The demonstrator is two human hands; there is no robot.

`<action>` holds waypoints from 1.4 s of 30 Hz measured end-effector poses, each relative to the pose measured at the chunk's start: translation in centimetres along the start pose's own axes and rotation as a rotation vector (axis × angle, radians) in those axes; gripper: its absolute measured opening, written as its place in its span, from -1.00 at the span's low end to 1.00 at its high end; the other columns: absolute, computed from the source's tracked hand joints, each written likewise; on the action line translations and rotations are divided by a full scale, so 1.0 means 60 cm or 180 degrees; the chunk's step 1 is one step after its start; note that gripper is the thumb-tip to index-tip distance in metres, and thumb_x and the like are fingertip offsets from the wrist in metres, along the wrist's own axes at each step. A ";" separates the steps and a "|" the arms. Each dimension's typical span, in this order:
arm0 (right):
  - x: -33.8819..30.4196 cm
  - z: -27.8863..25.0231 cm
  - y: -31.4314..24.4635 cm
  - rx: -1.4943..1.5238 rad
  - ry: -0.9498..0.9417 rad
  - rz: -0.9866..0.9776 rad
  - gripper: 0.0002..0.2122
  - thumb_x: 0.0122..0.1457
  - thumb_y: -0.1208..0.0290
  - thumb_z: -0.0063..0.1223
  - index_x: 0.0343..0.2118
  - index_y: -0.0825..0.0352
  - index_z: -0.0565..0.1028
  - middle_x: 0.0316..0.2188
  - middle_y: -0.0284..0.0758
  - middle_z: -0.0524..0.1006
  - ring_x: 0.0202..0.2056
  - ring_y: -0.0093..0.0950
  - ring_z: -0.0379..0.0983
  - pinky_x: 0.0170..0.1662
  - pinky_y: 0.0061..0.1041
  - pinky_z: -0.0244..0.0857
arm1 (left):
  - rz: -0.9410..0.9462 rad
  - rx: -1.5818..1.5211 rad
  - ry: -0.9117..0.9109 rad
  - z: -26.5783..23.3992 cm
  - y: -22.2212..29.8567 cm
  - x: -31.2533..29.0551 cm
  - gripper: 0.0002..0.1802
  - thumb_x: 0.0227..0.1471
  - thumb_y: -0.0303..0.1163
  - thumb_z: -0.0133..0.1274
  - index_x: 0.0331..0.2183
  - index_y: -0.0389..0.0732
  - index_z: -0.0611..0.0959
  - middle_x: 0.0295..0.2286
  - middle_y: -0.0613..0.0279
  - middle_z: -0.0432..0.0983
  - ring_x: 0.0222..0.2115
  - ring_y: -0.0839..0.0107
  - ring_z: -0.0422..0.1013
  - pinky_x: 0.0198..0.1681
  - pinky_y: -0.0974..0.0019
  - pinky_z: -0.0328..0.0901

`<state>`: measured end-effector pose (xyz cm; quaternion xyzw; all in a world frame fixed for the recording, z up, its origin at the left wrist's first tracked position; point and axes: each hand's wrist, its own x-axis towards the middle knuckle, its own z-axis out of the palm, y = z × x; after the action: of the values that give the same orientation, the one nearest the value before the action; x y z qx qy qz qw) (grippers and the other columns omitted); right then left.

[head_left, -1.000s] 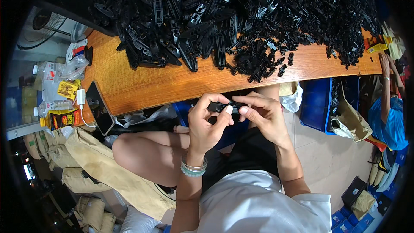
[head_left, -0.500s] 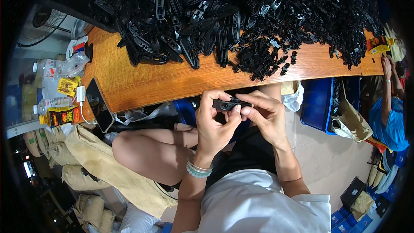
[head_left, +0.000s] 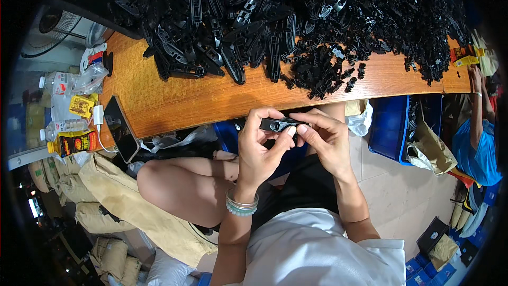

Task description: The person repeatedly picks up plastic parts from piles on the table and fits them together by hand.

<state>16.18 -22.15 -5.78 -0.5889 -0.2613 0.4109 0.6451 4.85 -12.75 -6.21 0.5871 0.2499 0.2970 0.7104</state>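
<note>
Just off the table's front edge, both my hands grip one long black plastic part [head_left: 277, 124], held roughly level. My left hand [head_left: 259, 143] pinches its left end between thumb and fingers. My right hand [head_left: 327, 140] closes on the right end, its thumb and index finger meeting near the left thumb. Fingertips cover much of the part, so I cannot tell whether a smaller piece is in there too. Beyond, long black plastic parts [head_left: 230, 58] lie heaped on the wooden table [head_left: 206, 100]. To their right are small black clips [head_left: 323, 71] in a loose pile.
A phone [head_left: 120, 130] with a white cable lies at the table's left edge, beside plastic bottles [head_left: 66, 127]. A blue crate [head_left: 389, 132] stands on the floor at right. Another person in a blue top [head_left: 479, 151] sits at far right. Brown sacks [head_left: 100, 217] lie lower left.
The black part has turned slightly between my fingers, showing more of its shiny recessed face. My left hand has shifted a little left; both hands keep their grip.
</note>
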 end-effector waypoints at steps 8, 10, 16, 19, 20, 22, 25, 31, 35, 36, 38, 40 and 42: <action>0.000 0.000 0.009 -0.0469 0.0048 -0.0476 -0.81 0.06 0.56 0.05 -0.24 0.47 0.51 -0.49 -0.33 0.44 -0.51 -0.65 0.34 -0.47 -0.70 0.21 | -0.0160 -0.0356 -0.0019 -0.002 0.005 -0.002 -0.81 0.03 -0.58 -0.05 -0.25 -0.37 0.37 -0.55 0.15 0.46 -0.57 0.51 0.44 -0.49 0.50 0.37; -0.001 0.008 0.001 -0.0287 0.0098 -0.0220 -0.81 0.05 0.57 0.05 -0.25 0.47 0.52 -0.51 -0.34 0.44 -0.48 -0.65 0.36 -0.45 -0.68 0.21 | -0.0326 -0.0460 0.0068 -0.002 0.016 0.000 -0.84 0.07 -0.54 -0.10 -0.27 -0.39 0.40 -0.60 0.13 0.47 -0.60 0.49 0.44 -0.51 0.50 0.35; 0.009 -0.010 -0.001 -0.1646 0.0826 -0.1035 -0.89 0.04 0.61 0.04 -0.34 0.47 0.52 -0.50 -0.28 0.47 -0.42 -0.48 0.41 -0.36 -0.55 0.27 | -0.0564 -0.0744 0.0327 -0.023 0.007 0.006 -0.89 0.04 -0.48 -0.13 -0.43 -0.34 0.39 -0.58 0.10 0.40 -0.70 0.41 0.38 -0.67 0.48 0.28; 0.043 -0.032 -0.003 -0.2602 0.1566 -0.1788 -0.86 0.00 0.68 0.03 -0.36 0.37 0.53 -0.49 -0.31 0.43 -0.48 -0.50 0.34 -0.42 -0.64 0.18 | -0.0448 -0.0455 0.0448 -0.022 -0.001 0.039 -0.86 0.03 -0.49 -0.05 -0.50 -0.28 0.35 -0.53 0.08 0.42 -0.70 0.43 0.37 -0.69 0.50 0.26; 0.055 -0.040 0.003 -0.2638 0.1429 -0.1984 -0.83 -0.02 0.72 0.02 -0.35 0.37 0.52 -0.46 -0.29 0.40 -0.42 -0.45 0.34 -0.41 -0.59 0.21 | -0.0134 -0.0399 0.0540 -0.012 -0.005 0.055 -0.87 0.01 -0.53 -0.02 -0.48 -0.29 0.35 -0.51 0.08 0.42 -0.70 0.45 0.37 -0.69 0.52 0.25; 0.068 -0.048 -0.004 -0.2872 0.1202 -0.1982 -0.80 -0.08 0.73 0.03 -0.35 0.38 0.51 -0.44 -0.26 0.39 -0.38 -0.37 0.33 -0.33 -0.50 0.21 | 0.0008 -0.0036 0.0628 -0.007 -0.003 0.090 -0.83 -0.04 -0.63 0.02 -0.36 -0.32 0.37 -0.49 0.10 0.43 -0.68 0.48 0.37 -0.67 0.52 0.26; 0.081 -0.053 -0.005 -0.2984 0.0862 -0.1929 -0.78 -0.16 0.71 0.06 -0.37 0.40 0.49 -0.39 -0.24 0.37 -0.32 -0.28 0.30 -0.23 -0.39 0.19 | 0.0709 0.2441 0.1111 0.004 -0.005 0.127 -0.68 -0.15 -0.45 0.19 -0.30 -0.41 0.51 -0.59 0.14 0.42 -0.61 0.41 0.39 -0.52 0.34 0.28; 0.091 -0.061 0.000 -0.3170 0.0826 -0.2069 -0.83 -0.15 0.66 0.10 -0.42 0.38 0.46 -0.39 -0.23 0.39 -0.32 -0.26 0.30 -0.24 -0.35 0.20 | 0.0641 0.3216 0.1131 0.011 0.000 0.158 -0.69 -0.26 -0.40 0.23 -0.44 -0.42 0.55 -0.66 0.08 0.38 -0.60 0.16 0.37 -0.45 0.23 0.27; 0.094 -0.065 0.006 -0.3156 0.0802 -0.2169 -0.83 -0.14 0.65 0.10 -0.42 0.37 0.44 -0.39 -0.23 0.39 -0.32 -0.25 0.30 -0.24 -0.34 0.19 | 0.0468 0.3097 0.1160 0.008 0.005 0.154 -0.68 -0.26 -0.38 0.24 -0.46 -0.38 0.52 -0.64 0.10 0.41 -0.62 0.29 0.38 -0.49 0.28 0.26; 0.093 -0.067 0.005 -0.3167 0.0819 -0.2184 -0.83 -0.14 0.65 0.10 -0.42 0.37 0.44 -0.39 -0.23 0.40 -0.32 -0.26 0.30 -0.23 -0.34 0.19 | 0.0364 0.2918 0.1173 0.008 0.008 0.153 -0.67 -0.25 -0.37 0.25 -0.45 -0.37 0.50 -0.63 0.12 0.42 -0.62 0.35 0.38 -0.51 0.30 0.26; 0.089 -0.071 0.002 -0.3151 0.0903 -0.2273 -0.83 -0.15 0.65 0.11 -0.42 0.37 0.44 -0.40 -0.23 0.40 -0.33 -0.26 0.31 -0.24 -0.35 0.19 | 0.0556 0.2659 0.1234 0.003 0.004 0.148 -0.66 -0.23 -0.37 0.25 -0.43 -0.34 0.48 -0.62 0.15 0.44 -0.65 0.44 0.36 -0.56 0.34 0.24; 0.083 -0.076 0.005 -0.3114 0.0968 -0.2356 -0.82 -0.15 0.65 0.11 -0.42 0.37 0.45 -0.41 -0.23 0.40 -0.33 -0.27 0.32 -0.25 -0.36 0.20 | 0.0445 0.1995 0.1263 -0.002 0.001 0.135 -0.67 -0.15 -0.42 0.22 -0.38 -0.28 0.40 -0.62 0.26 0.42 -0.76 0.62 0.24 -0.73 0.48 0.14; 0.062 -0.077 0.010 -0.2746 0.1246 -0.2299 -0.81 -0.14 0.64 0.14 -0.40 0.37 0.44 -0.43 -0.24 0.41 -0.36 -0.27 0.35 -0.29 -0.38 0.21 | 0.0535 0.1634 0.1235 -0.008 0.002 0.120 -0.68 -0.14 -0.46 0.21 -0.38 -0.27 0.39 -0.63 0.29 0.40 -0.79 0.65 0.21 -0.76 0.53 0.10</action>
<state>21.80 -21.54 -7.69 -0.7365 -0.4646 -0.0940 0.4826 9.52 -7.27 -6.25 0.6979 0.3979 0.3882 0.4515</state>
